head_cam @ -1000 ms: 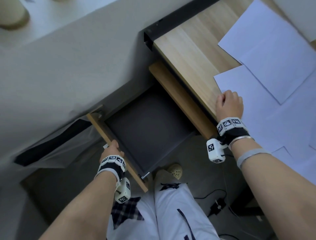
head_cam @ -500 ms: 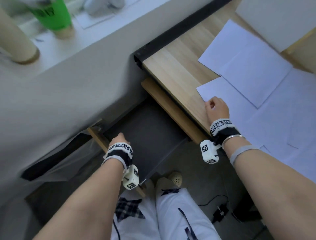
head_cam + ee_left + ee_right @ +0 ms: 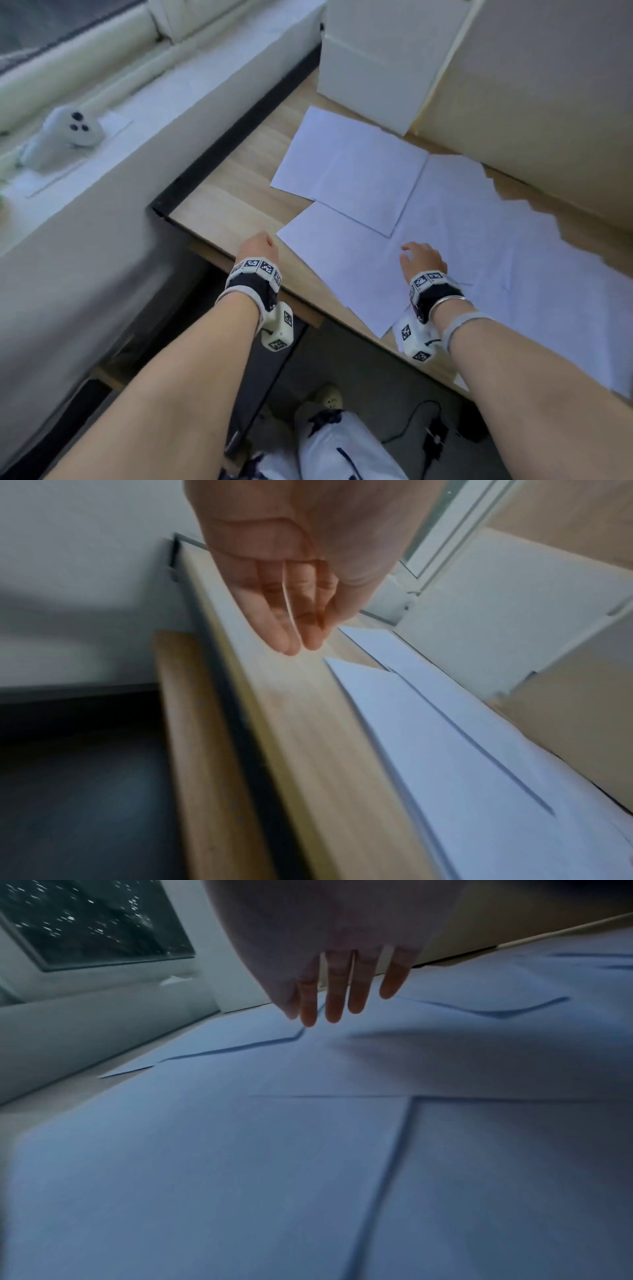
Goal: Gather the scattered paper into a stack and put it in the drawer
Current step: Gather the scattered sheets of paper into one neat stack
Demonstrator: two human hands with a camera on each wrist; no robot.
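Dim, bluish, motion-blurred wide-angle views

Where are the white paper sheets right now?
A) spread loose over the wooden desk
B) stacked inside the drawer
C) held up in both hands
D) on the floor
A: the paper sheets lie overlapping on the wooden desk, with both hands empty above them.

Left hand [image 3: 257,247] and right hand [image 3: 424,257], fingers relaxed

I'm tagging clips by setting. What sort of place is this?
Probably a home or office desk by a window: a wooden desk with an open drawer, loose white paper sheets spread on it, and a windowsill alongside.
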